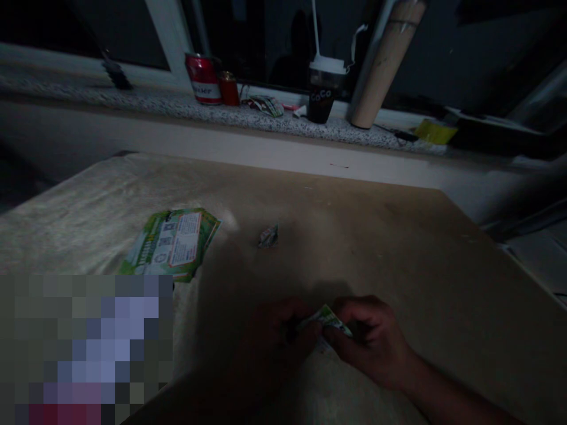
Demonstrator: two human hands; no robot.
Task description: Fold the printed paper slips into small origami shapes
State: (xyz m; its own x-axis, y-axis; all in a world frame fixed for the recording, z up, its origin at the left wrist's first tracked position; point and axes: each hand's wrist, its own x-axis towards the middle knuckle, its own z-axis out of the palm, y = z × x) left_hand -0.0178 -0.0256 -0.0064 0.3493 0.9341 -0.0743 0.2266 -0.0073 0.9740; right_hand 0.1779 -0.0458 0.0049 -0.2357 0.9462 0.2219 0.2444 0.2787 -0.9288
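Note:
Between my two hands is a small folded piece of green-and-white printed paper (326,314), held above the near part of the table. My left hand (283,330), deep in shadow, pinches its left side with thumb and fingers. On the right side, my right hand (372,336) grips it with the thumb in front and curled fingers behind. A small crumpled or folded printed paper (268,236) lies on the table beyond my hands. Farther left rests a stack of green printed leaflets (177,242), slightly fanned at its right edge.
The brown table (398,236) meets a low wall below a granite windowsill (155,106). On the sill stand a red can (202,79), a small red jar (229,90), a lidded drink cup (323,91) with a straw and a tall wooden cylinder (385,65). The lower left is pixelated.

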